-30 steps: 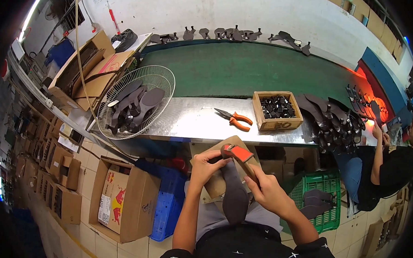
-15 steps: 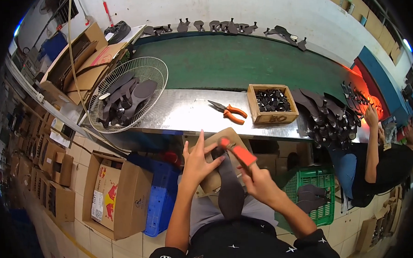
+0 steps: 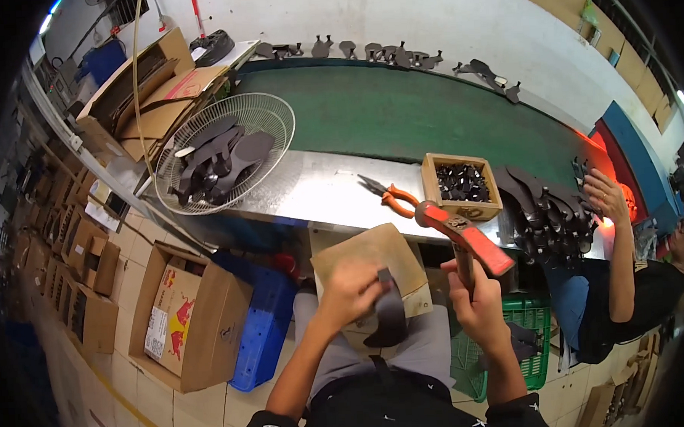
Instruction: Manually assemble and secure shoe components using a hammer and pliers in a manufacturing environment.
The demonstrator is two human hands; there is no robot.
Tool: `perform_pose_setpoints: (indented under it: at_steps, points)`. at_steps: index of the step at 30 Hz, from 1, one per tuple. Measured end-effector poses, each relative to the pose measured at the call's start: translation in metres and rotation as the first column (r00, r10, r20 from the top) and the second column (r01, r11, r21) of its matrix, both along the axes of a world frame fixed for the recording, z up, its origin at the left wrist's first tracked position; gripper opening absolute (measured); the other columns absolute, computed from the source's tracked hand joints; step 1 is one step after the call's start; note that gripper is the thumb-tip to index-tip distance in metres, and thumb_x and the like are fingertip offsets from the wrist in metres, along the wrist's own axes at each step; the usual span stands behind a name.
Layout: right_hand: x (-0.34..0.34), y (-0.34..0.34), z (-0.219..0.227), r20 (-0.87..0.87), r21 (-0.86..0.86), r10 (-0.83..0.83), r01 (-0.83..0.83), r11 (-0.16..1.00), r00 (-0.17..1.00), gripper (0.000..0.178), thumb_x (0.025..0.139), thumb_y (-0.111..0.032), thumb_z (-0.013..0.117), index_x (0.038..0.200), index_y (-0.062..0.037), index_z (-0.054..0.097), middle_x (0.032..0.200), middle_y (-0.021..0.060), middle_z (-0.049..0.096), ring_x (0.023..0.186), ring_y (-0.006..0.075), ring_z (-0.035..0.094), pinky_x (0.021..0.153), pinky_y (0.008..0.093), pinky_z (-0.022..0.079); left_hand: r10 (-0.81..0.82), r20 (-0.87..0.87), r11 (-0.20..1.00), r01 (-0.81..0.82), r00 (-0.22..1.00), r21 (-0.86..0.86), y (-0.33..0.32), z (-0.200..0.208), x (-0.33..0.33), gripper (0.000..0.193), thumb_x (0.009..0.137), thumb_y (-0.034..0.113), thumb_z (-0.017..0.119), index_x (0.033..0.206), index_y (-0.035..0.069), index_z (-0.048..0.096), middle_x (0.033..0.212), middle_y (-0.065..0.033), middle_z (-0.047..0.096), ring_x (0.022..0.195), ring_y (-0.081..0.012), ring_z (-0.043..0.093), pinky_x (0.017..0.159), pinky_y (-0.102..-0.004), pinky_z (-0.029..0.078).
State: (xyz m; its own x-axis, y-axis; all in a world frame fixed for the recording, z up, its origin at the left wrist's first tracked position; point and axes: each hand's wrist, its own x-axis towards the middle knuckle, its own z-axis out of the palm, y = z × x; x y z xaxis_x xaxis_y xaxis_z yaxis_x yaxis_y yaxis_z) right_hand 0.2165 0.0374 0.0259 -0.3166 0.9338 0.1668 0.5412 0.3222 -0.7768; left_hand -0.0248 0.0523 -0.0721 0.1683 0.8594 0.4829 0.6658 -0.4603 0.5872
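Observation:
My right hand (image 3: 480, 307) grips the upright handle of a hammer (image 3: 473, 242) with a red, partly worn head, raised to the right of my lap. My left hand (image 3: 351, 293), slightly smeared by motion, pinches one end of a dark shoe sole (image 3: 390, 318) that hangs tilted over my thighs. A small block-like dark part shows at the sole's upper end, beside my fingers. Under and beyond that hand lies a tan board (image 3: 374, 246) with a worn face. Orange-handled pliers (image 3: 391, 197) rest on the metal bench edge, beyond the hammer.
A wooden box (image 3: 463, 187) of small black parts stands by a heap of dark soles (image 3: 548, 212). Left are a wire basket (image 3: 277, 117) of soles, a cardboard box (image 3: 217, 333) and a blue crate (image 3: 263, 331). Right are a green crate (image 3: 540, 304) and another person's arm (image 3: 618, 255). A green conveyor belt (image 3: 399, 112) runs behind.
The hammer has moved up and right, away from the sole. My left hand, spread beside the sole before, now grips it; the sole has shifted toward me and tilted off the board.

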Motion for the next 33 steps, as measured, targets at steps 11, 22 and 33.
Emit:
perform_pose_setpoints:
  at_steps: [11,22,33]
  points:
    - [-0.022,0.026,-0.045,0.708,0.074,0.231,-0.395,0.916,0.667,0.046,0.092,-0.02,0.062,0.131,-0.0007,0.049,0.104,0.0147,0.056,0.088,0.0317,0.064,0.075,0.0423,0.053,-0.077,0.767,0.707,0.577,0.637,-0.408,-0.09,0.081,0.02,0.021,0.09,0.015,0.07,0.084,-0.005,0.067,0.064,-0.0064,0.051,0.06,-0.012,0.047,0.056,-0.0281,0.037]
    - [-0.008,0.015,0.032,-0.313,-0.069,0.875,-0.927,0.368,0.37,0.025,0.087,-0.012,0.071,0.105,0.0026,0.061,0.098,0.0143,0.06,0.089,0.0316,0.06,0.076,0.0361,0.05,-0.291,0.873,0.438,0.866,0.392,-0.242,-0.094,0.083,0.022,0.021,0.092,0.019,0.069,0.091,-0.002,0.072,0.071,-0.0091,0.064,0.065,-0.0142,0.059,0.06,-0.0281,0.042]
    - [-0.024,0.003,0.037,-0.248,0.117,0.956,-0.974,0.192,0.158,0.02,0.085,-0.011,0.069,0.081,0.0035,0.056,0.075,0.0111,0.048,0.061,0.0276,0.049,0.052,0.0339,0.043,-0.523,0.834,0.189,0.978,0.176,-0.088,-0.092,0.083,0.022,0.019,0.091,0.016,0.069,0.102,0.001,0.073,0.084,-0.0131,0.069,0.074,-0.0251,0.067,0.062,-0.0318,0.048]
